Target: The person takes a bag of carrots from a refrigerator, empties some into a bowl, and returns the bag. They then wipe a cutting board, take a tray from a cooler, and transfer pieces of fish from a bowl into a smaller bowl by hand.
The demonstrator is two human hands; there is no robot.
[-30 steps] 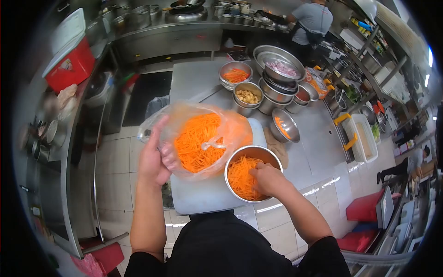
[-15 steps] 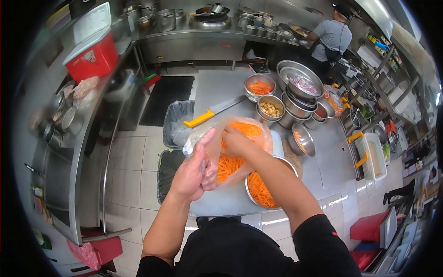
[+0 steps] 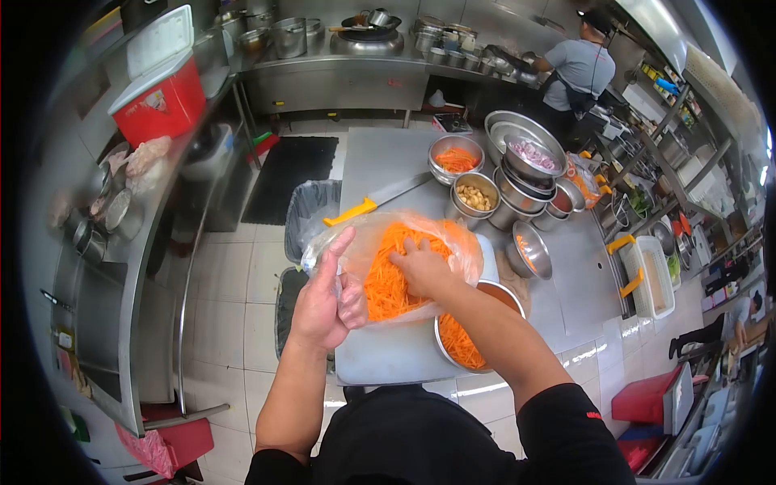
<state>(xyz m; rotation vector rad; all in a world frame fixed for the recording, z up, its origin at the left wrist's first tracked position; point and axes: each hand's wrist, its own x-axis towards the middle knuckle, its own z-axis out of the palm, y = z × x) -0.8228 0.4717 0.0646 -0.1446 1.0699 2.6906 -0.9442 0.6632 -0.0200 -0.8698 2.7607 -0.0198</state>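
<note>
A clear plastic bag (image 3: 465, 246) lies wide-mouthed on the steel table, full of orange shredded carrots (image 3: 388, 279). My left hand (image 3: 323, 299) is closed on the bag's near left edge, thumb pointing up. Inside the mouth, my right hand (image 3: 427, 273) rests on the carrots with its fingers somewhat apart; the fingertips are partly sunk among the shreds. Beneath my right forearm stands a steel bowl (image 3: 503, 293) with more shredded carrots in it. A white cutting board (image 3: 380, 360) lies under the bag.
Beyond the bag lies a yellow-handled knife (image 3: 356, 212). Bowls of carrot strips (image 3: 455, 158), brown chunks (image 3: 474, 196) and sliced onion (image 3: 531, 155) crowd the right side, beside a tilted small bowl (image 3: 529, 249). Bins (image 3: 311, 198) stand left. A co-worker (image 3: 580, 69) is at the back counter.
The bag's mouth has spread wider, showing more carrots. My right hand has shifted slightly right and nearer, its fingers now visible. My left hand has moved a little left.
</note>
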